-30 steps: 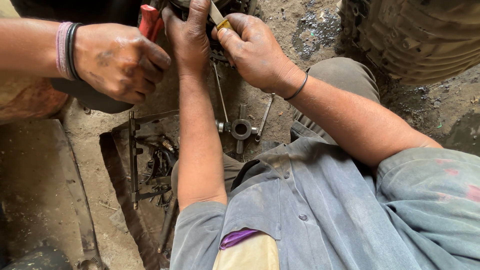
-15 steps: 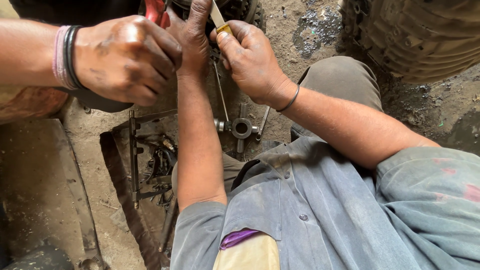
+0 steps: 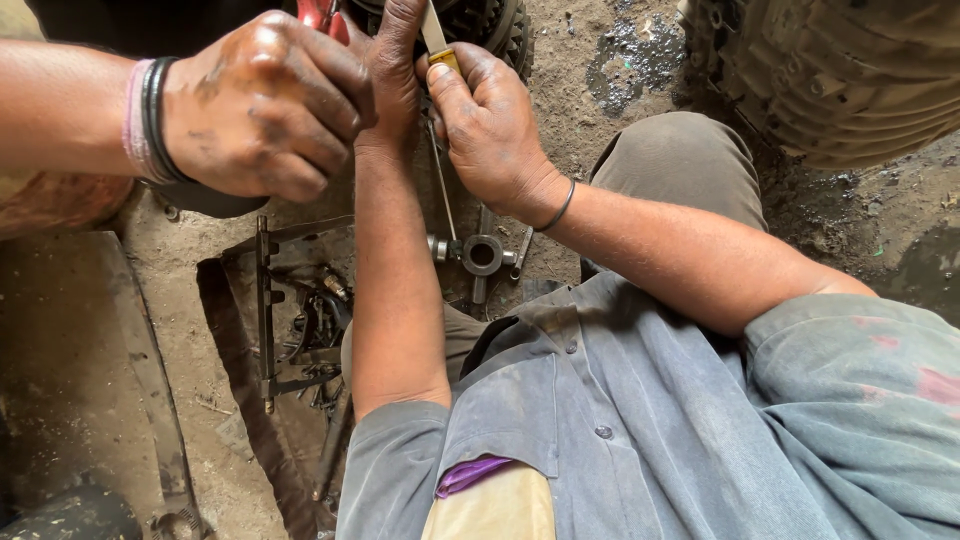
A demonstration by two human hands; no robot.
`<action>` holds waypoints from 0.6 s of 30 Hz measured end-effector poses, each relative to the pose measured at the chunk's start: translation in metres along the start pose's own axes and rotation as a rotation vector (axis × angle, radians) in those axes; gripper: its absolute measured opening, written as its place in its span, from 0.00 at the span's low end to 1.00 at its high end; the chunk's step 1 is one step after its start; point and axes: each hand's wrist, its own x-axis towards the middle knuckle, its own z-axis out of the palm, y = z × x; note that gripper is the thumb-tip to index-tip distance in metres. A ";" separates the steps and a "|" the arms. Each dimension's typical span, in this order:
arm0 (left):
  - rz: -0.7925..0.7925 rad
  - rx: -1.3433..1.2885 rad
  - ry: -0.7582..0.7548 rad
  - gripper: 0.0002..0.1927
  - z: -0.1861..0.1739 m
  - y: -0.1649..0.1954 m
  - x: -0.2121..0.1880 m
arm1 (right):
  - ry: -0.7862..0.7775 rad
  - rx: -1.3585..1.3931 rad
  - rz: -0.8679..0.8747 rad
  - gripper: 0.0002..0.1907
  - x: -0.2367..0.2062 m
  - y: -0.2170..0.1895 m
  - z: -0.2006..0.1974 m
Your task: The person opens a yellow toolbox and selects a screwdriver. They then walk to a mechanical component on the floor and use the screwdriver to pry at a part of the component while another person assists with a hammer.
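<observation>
**Right hand** (image 3: pixel 490 130): thumb and forefinger pinched shut on a small brass-yellow metal piece (image 3: pixel 446 60), at the base of a pale flat metal strip (image 3: pixel 433 28) that runs up out of the top edge of the view. The other fingers are curled in beneath. There is a thin dark bangle at the wrist, and the bare forearm runs back to a rolled grey sleeve.

**Left hand** (image 3: pixel 395 60): fingers held together and pointing upward, lying against the left side of the pale strip. Their tips are cut off by the top edge, so whether they grip anything cannot be told. The forearm drops straight down to the grey shirt (image 3: pixel 640 430).

**Co-worker's hand** (image 3: pixel 265 105): enters from the left edge, greasy, closed in a loose fist and touching the back of the left hand. It wears pink and black bands at the wrist. A red tool handle (image 3: pixel 318 12) shows just behind its knuckles.

**Thin steel rod** (image 3: pixel 440 185): runs from below the right hand down to the ground.

**Cross-shaped grey metal fitting with a round bore** (image 3: pixel 482 255): lies on the dirt floor (image 3: pixel 620 90) at the rod's lower end, between the two forearms.

**Rusty flat-bar metal frame** (image 3: pixel 265 310): lies on the floor left of the left forearm, with small dark parts heaped just beside it.

**Large knobbly tyre** (image 3: pixel 830 80): top right corner, well apart from both hands.

**Bent knee in grey trousers** (image 3: pixel 680 165): under the right forearm.
</observation>
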 end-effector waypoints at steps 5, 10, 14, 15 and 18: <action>0.523 -0.025 -0.265 0.06 -0.027 -0.027 -0.046 | 0.011 0.026 0.004 0.12 0.001 0.001 0.004; 0.556 -0.066 -0.260 0.08 -0.024 -0.039 -0.064 | 0.026 0.048 0.007 0.12 0.001 0.003 0.005; 0.138 -0.225 -0.414 0.07 -0.030 -0.033 -0.063 | 0.020 0.059 0.007 0.12 0.002 0.003 0.005; 0.288 -0.165 -0.368 0.07 -0.030 -0.033 -0.063 | 0.023 0.048 0.004 0.12 0.001 0.003 0.004; 0.582 -0.055 -0.268 0.09 -0.027 -0.041 -0.068 | 0.029 0.021 -0.010 0.12 0.001 0.004 0.005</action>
